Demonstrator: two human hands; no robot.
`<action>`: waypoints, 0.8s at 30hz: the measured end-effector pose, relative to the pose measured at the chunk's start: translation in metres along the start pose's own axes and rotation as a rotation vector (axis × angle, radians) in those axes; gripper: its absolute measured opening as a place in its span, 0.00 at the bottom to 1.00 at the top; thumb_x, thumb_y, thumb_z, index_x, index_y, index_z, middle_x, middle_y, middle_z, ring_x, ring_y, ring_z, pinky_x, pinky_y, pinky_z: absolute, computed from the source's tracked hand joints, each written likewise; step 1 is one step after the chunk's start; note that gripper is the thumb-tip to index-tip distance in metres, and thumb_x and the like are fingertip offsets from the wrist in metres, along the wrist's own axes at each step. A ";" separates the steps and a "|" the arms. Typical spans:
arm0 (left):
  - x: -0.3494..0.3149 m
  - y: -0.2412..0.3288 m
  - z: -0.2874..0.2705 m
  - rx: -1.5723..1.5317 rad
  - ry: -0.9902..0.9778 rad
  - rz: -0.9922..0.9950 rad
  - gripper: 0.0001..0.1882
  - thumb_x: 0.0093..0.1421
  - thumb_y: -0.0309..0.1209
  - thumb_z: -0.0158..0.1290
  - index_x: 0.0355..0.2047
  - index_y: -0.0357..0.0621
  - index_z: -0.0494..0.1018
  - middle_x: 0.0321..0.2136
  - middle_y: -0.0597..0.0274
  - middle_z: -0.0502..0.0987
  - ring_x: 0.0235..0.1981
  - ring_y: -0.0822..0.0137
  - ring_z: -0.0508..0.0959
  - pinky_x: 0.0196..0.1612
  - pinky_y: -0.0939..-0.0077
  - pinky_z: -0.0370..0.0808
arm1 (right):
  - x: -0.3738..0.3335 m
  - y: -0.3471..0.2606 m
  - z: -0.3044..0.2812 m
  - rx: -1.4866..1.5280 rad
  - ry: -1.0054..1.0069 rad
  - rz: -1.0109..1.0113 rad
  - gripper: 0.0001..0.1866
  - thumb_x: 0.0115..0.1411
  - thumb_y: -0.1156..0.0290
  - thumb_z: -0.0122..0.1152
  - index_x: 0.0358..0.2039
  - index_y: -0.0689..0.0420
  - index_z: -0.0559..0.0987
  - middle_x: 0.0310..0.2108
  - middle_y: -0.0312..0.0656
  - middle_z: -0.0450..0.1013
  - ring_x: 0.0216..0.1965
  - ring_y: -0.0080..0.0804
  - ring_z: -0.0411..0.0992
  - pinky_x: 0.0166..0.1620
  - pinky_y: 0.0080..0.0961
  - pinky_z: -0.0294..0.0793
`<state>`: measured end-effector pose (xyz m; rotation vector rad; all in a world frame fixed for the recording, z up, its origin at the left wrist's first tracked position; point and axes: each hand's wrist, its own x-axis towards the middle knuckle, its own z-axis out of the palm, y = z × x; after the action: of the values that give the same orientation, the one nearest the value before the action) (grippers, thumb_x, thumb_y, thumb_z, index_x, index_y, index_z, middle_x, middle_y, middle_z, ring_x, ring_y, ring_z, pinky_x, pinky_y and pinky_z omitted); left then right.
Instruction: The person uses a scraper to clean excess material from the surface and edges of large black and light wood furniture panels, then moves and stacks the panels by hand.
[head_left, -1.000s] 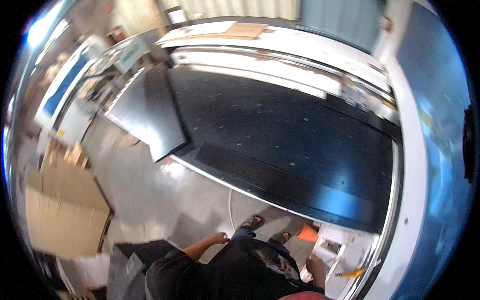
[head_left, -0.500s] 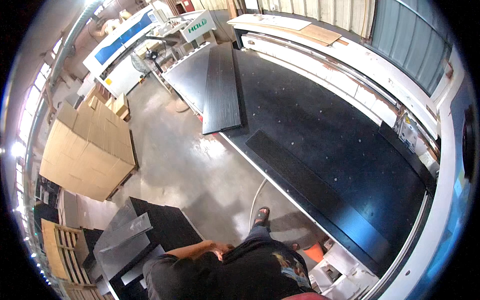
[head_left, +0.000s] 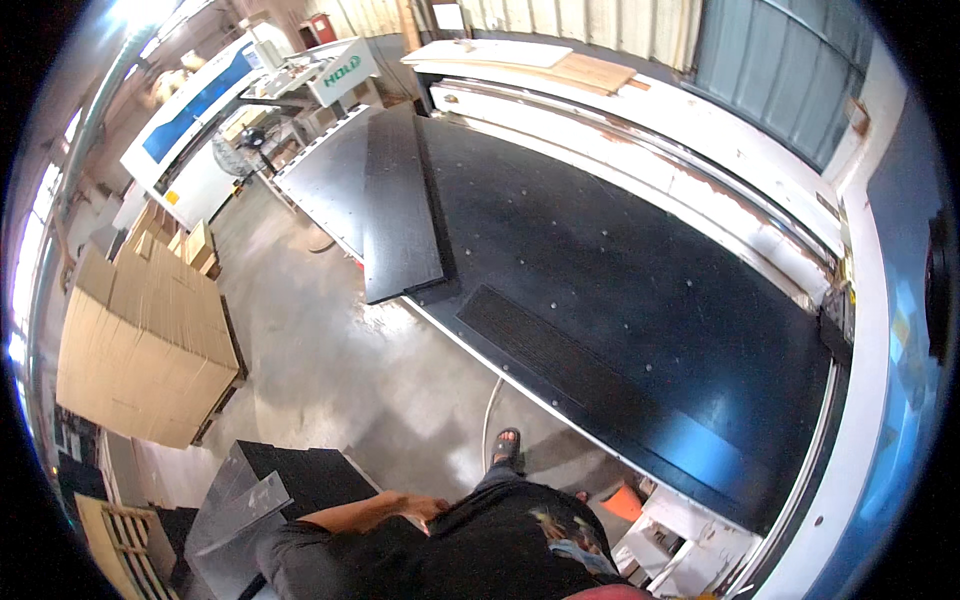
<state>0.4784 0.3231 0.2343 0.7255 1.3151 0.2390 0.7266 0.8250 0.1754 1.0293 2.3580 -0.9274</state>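
My left hand (head_left: 422,508) rests at the front of my black shirt (head_left: 430,550), fingers loosely apart, with nothing visible in it. My right hand is out of view. Ahead and to the right stretches a dark machine table (head_left: 560,220) dotted with small round studs. Along its near edge lies a long dark panel (head_left: 530,340), textured at its far end and shiny toward the right. Farther off, a stack of long black panels (head_left: 400,220) lies across the table, its near end overhanging the edge slightly. Neither stack nor panel is touched by my hand.
Black boards (head_left: 300,475) are piled close to my left arm. Beyond them stand a tall cardboard stack (head_left: 150,340) and a wooden pallet (head_left: 125,540). A hose (head_left: 490,415) lies on the floor by my foot. An orange object (head_left: 622,503) sits under the table edge.
My view has shifted, so the scene sits farther left. The dark fitting at the table's right end has moved rightward along its rail. My left hand stays by my shirt.
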 end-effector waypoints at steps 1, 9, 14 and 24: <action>-0.014 0.010 -0.005 0.142 -0.058 0.032 0.36 0.63 0.37 0.60 0.67 0.33 0.62 0.69 0.43 0.62 0.65 0.45 0.69 0.68 0.56 0.66 | -0.002 0.000 0.003 0.003 -0.005 0.003 0.11 0.62 0.64 0.56 0.34 0.56 0.81 0.32 0.54 0.77 0.36 0.54 0.77 0.43 0.42 0.78; 0.013 -0.011 -0.030 -0.488 0.237 0.037 0.26 0.64 0.37 0.52 0.58 0.32 0.72 0.58 0.48 0.75 0.57 0.55 0.73 0.62 0.61 0.69 | -0.045 0.005 0.005 0.066 0.027 0.082 0.10 0.63 0.65 0.55 0.34 0.58 0.80 0.32 0.53 0.76 0.36 0.53 0.76 0.42 0.40 0.78; 0.095 0.025 -0.088 -0.081 0.386 0.255 0.17 0.54 0.28 0.52 0.40 0.29 0.79 0.39 0.50 0.83 0.46 0.60 0.79 0.52 0.62 0.74 | -0.088 0.020 0.004 0.074 0.024 0.148 0.10 0.63 0.66 0.55 0.35 0.58 0.79 0.32 0.53 0.75 0.36 0.52 0.76 0.42 0.39 0.77; 0.160 0.085 -0.132 0.080 0.277 0.611 0.24 0.57 0.28 0.51 0.55 0.38 0.76 0.38 0.50 0.82 0.42 0.59 0.80 0.53 0.60 0.75 | -0.184 0.075 -0.039 -0.004 0.330 0.319 0.09 0.64 0.68 0.54 0.35 0.60 0.78 0.31 0.52 0.74 0.36 0.50 0.75 0.42 0.36 0.77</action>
<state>0.4173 0.5213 0.1486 1.1858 1.3361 0.8043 0.8986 0.8014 0.2792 1.6044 2.3415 -0.6743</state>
